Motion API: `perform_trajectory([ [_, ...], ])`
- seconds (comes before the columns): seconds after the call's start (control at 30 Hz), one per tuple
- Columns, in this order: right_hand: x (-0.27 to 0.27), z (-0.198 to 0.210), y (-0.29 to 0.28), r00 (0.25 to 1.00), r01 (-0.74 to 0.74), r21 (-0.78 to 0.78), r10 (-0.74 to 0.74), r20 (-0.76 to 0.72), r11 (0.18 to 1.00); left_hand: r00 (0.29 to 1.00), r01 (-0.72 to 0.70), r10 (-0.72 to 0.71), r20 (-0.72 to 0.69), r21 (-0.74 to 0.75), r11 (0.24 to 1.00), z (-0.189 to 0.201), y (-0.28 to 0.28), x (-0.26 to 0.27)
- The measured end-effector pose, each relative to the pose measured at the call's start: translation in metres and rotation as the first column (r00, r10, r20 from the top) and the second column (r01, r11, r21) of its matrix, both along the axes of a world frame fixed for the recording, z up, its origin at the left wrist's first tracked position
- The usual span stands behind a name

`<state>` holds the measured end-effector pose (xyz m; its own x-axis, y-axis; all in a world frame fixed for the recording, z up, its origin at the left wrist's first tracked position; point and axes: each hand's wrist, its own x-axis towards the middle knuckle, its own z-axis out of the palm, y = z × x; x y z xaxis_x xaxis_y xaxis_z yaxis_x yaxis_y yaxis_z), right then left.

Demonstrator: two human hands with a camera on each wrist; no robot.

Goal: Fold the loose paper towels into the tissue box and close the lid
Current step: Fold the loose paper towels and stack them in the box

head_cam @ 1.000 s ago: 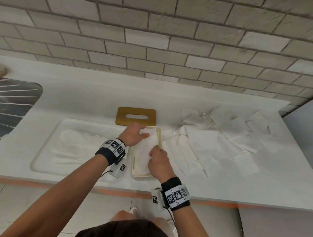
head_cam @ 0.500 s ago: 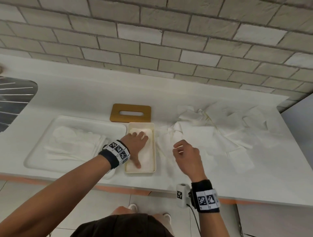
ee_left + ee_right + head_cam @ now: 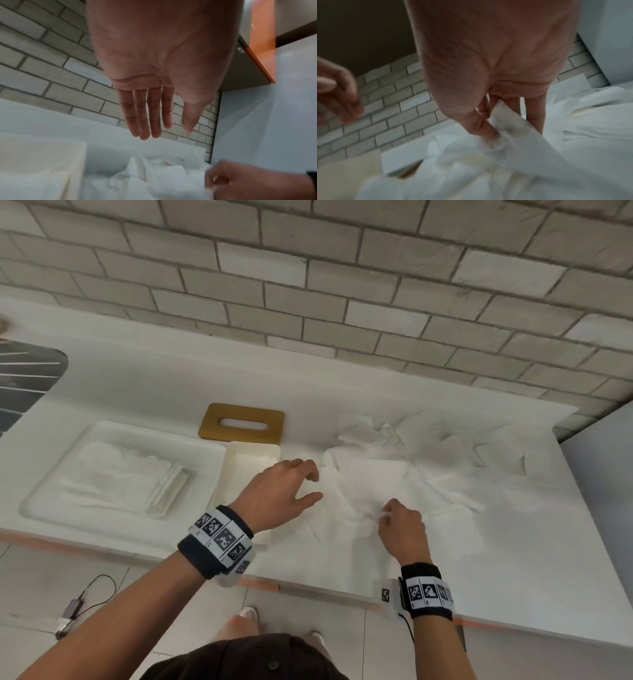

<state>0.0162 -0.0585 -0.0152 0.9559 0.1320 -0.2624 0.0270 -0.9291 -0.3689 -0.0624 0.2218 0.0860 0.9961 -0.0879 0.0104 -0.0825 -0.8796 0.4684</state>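
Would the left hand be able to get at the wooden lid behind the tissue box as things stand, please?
Probably yes. The left hand is open and holds nothing, and the wooden lid lies uncovered on the counter just beyond the tissue box, with nothing between them.

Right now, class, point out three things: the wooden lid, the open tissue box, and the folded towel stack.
wooden lid point(image 3: 209, 424): head view, left frame.
tissue box point(image 3: 230, 467): head view, left rim.
folded towel stack point(image 3: 137, 477): head view, top sheet.
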Motion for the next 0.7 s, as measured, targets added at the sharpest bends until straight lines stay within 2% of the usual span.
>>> perform_trajectory([
  [0.07,0.006,0.016,-0.005,0.999,0.028,0.167,-0.033,0.028,0.986,0.999,0.005,-0.006,-0.032,-0.027,1.0,-0.01,-0.021,0.001],
  [0.13,0.006,0.042,-0.004,0.997,0.046,0.418,-0.066,0.033,0.907,0.994,-0.01,0.006,-0.106,-0.043,0.999,-0.015,-0.039,0.005],
  [0.2,0.002,0.072,0.001,0.996,0.092,0.685,-0.073,-0.057,0.723,0.978,-0.055,0.037,-0.205,-0.087,0.995,-0.017,-0.052,0.009],
  [0.27,-0.002,0.096,0.006,0.985,0.137,0.862,0.025,-0.171,0.488,0.953,-0.135,0.061,-0.296,-0.236,0.962,-0.013,-0.064,0.012],
  [0.33,-0.007,0.108,0.01,0.954,0.2,0.928,0.155,-0.258,0.315,0.941,-0.249,0.104,-0.322,-0.452,0.856,0.0,-0.075,0.017],
  [0.37,-0.01,0.11,0.012,0.929,0.243,0.933,0.214,-0.303,0.265,0.935,-0.311,0.146,-0.323,-0.553,0.773,0.006,-0.078,0.021],
  [0.4,-0.013,0.11,0.015,0.905,0.276,0.929,0.259,-0.338,0.249,0.927,-0.364,0.198,-0.318,-0.642,0.675,0.009,-0.079,0.024],
  [0.43,-0.015,0.109,0.016,0.884,0.287,0.924,0.303,-0.357,0.253,0.918,-0.396,0.253,-0.305,-0.726,0.562,0.01,-0.079,0.028],
  [0.47,-0.017,0.106,0.017,0.867,0.275,0.918,0.339,-0.365,0.286,0.912,-0.397,0.304,-0.276,-0.781,0.482,0.01,-0.077,0.03],
  [0.5,-0.015,0.101,0.018,0.852,0.257,0.908,0.365,-0.375,0.331,0.907,-0.377,0.362,-0.217,-0.801,0.465,0.009,-0.073,0.033],
  [0.57,-0.001,0.088,0.019,0.857,0.195,0.878,0.359,-0.37,0.437,0.891,-0.331,0.449,-0.069,-0.774,0.539,0.003,-0.06,0.035],
  [0.6,0.012,0.078,0.018,0.895,0.117,0.843,0.312,-0.318,0.525,0.881,-0.32,0.473,-0.015,-0.755,0.572,0.005,-0.053,0.035],
  [0.67,0.049,0.054,0.013,0.981,-0.096,0.624,0.181,-0.075,0.776,0.86,-0.329,0.509,0.044,-0.714,0.618,0.008,-0.037,0.031],
  [0.7,0.068,0.043,0.008,0.984,-0.175,0.445,0.166,0.059,0.878,0.852,-0.344,0.521,0.051,-0.695,0.631,0.009,-0.028,0.03],
])
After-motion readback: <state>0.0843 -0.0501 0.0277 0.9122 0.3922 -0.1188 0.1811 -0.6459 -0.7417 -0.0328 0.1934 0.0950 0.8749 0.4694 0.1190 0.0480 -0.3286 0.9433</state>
